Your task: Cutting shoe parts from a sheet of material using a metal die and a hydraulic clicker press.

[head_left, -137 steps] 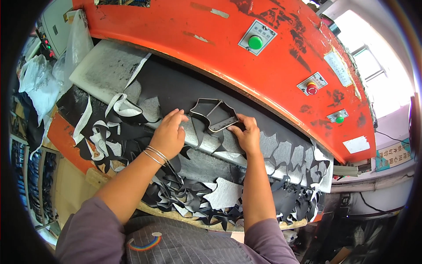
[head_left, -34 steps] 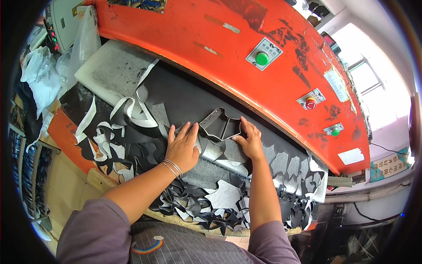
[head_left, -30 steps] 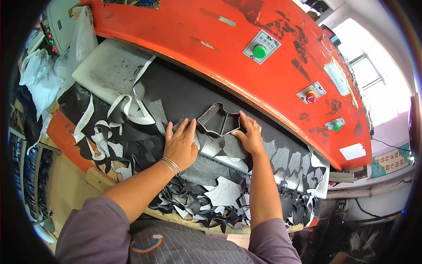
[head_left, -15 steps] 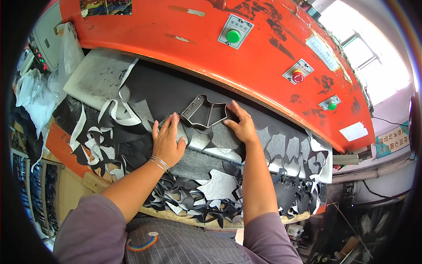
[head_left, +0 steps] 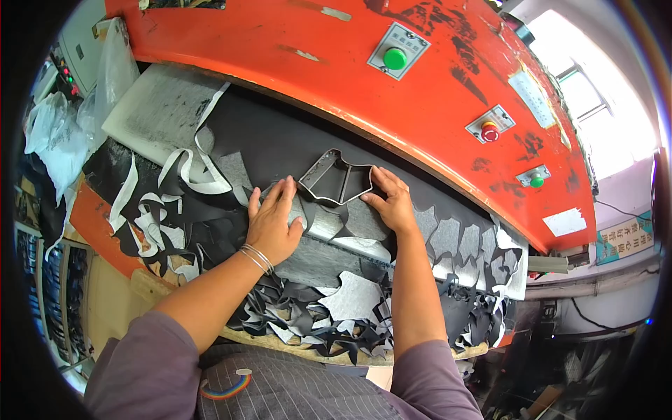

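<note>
A steel cutting die (head_left: 344, 183), a thin-walled outline with a curved top edge and inner cross bars, rests on a black sheet of leather-like material (head_left: 255, 126). My right hand (head_left: 393, 204) is at its right end, fingers stretched along the edge and thumb apart near the lower corner; the fingertips appear to touch the metal. My left hand (head_left: 274, 220), with bangles at the wrist, lies flat left of the die. Its fingers are outstretched over the sheet's near edge and hold nothing. Grey backing (head_left: 360, 220) shows below the die.
An orange-red press beam (head_left: 301, 63) spans the far side, bearing a green button (head_left: 395, 58) and a red knob (head_left: 489, 131). Black and white offcuts (head_left: 353, 297) heap along the near edge. A pale cutting board (head_left: 150, 115) and plastic bags (head_left: 52, 140) are at left.
The view has shifted slightly, so the press beam sits further right. My right fingers now lie closer against the die's right edge. My left hand stays in about the same place.
</note>
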